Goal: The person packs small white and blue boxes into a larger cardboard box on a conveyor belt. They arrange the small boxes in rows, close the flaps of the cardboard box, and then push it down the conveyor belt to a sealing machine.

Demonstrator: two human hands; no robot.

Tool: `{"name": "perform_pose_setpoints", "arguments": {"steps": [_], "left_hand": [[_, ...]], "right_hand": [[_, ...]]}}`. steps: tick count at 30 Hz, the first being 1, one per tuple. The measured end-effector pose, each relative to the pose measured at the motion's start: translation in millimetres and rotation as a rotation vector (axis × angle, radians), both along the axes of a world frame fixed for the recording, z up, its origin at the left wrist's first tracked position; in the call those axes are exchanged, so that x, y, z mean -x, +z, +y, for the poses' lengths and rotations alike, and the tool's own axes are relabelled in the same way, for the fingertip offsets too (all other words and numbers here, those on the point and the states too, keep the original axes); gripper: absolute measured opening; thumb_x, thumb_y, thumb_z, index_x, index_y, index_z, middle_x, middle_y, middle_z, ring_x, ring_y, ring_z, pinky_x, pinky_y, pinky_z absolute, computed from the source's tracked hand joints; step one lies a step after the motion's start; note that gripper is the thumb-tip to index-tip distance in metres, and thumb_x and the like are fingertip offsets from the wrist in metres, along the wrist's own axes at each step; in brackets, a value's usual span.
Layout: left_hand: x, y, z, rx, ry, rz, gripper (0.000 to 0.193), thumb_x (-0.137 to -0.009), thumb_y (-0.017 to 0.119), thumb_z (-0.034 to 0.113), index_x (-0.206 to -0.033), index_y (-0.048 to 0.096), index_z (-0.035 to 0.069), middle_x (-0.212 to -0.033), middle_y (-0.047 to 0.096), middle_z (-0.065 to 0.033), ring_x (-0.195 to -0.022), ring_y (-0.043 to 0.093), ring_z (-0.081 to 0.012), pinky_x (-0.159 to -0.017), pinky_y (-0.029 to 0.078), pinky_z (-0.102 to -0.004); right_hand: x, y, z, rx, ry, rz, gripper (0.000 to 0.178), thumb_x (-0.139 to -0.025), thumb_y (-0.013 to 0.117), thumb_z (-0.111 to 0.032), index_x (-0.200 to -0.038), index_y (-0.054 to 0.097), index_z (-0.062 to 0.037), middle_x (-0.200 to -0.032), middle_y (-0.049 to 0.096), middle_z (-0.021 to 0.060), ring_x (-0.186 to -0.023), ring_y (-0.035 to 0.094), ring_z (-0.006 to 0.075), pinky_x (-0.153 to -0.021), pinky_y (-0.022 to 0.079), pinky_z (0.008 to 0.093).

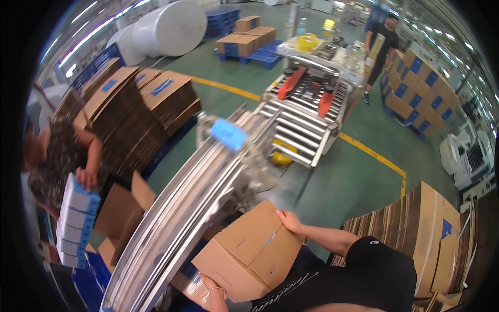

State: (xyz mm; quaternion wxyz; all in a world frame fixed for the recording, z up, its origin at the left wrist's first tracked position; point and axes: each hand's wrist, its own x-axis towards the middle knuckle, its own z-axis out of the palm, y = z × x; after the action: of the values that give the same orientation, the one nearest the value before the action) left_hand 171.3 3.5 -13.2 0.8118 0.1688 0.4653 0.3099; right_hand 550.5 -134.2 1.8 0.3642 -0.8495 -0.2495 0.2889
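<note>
On my feed I can't see the left forearm (219, 304) past the lower edge; 1 blue card (228, 134) blurs, and the carton (244, 255) hides its underside.
</note>
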Motion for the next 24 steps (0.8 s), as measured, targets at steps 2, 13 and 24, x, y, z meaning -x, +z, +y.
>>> {"name": "perform_pose_setpoints", "arguments": {"steps": [2,13,24], "left_hand": [[-96,-38,-8,-0.045,-0.126,0.140,0.069,-0.092,0.022,0.059,-0.133,0.040,0.007,-0.131,0.048,-0.0094,-0.115,0.050,-0.0291,-0.096,0.042,-0.0413],[-478,-26,-105,0.168,-0.378,0.002,0.074,-0.089,0.018,0.065,-0.134,0.040,0.010,-0.134,0.046,-0.0077,-0.121,0.044,-0.0276,-0.100,0.035,-0.0392],[-687,-45,-20,0.044,-0.217,0.070,0.065,-0.092,0.028,0.056,-0.132,0.039,0.005,-0.124,0.052,-0.0108,-0.111,0.054,-0.0244,-0.091,0.046,-0.0373]], "right_hand": [[-72,10,-66,0.051,-0.103,0.120,0.064,-0.088,0.035,-0.057,-0.106,0.058,0.0010,-0.108,0.059,0.0244,-0.103,0.055,0.0387,-0.087,0.042,0.0433],[-356,145,-140,0.226,-0.427,-0.268,0.068,-0.080,0.051,-0.056,-0.116,0.052,0.0019,-0.105,0.061,0.0240,-0.102,0.057,0.0356,-0.088,0.044,0.0409],[-503,61,100,0.140,0.494,-0.791,0.069,-0.085,0.047,-0.045,-0.136,0.031,-0.0019,-0.143,0.025,0.0206,-0.136,0.017,0.0336,-0.110,0.012,0.0487]]}}
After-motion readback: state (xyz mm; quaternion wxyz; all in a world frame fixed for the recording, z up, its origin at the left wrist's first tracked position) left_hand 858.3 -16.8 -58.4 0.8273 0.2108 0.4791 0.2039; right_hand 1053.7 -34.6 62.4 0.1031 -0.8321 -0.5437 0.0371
